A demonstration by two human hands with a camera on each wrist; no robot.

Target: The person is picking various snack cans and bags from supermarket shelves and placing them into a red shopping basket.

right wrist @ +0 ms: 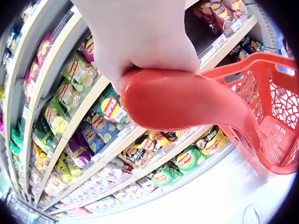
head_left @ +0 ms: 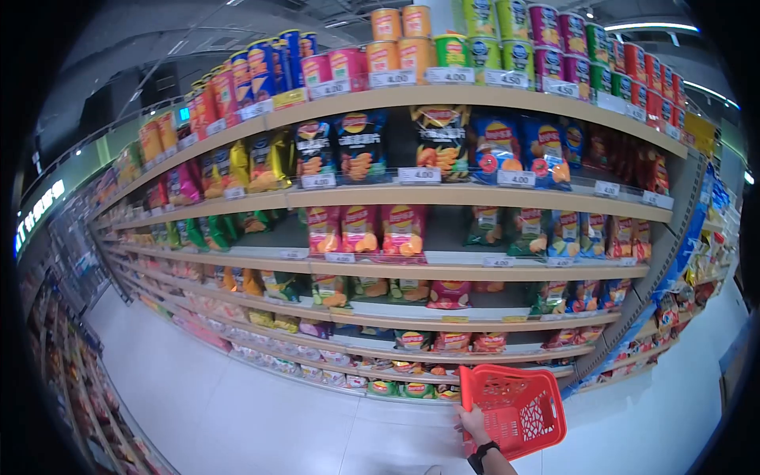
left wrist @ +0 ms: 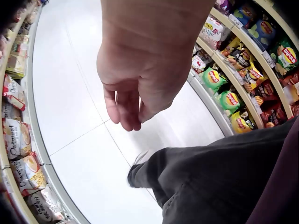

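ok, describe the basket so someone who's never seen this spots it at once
In the head view, start at the long snack shelf and go down to its lower right, over the pale floor. There, the right hand holds the basket. Unlike the printed bags on the shelf, it's an open, red container with cut-out holes.

Red basket (head_left: 500,423) with cut-out pattern, black wristband (head_left: 480,455), beige shelf edges (head_left: 475,96), dark trousers (left wrist: 201,172), white floor (head_left: 277,412)
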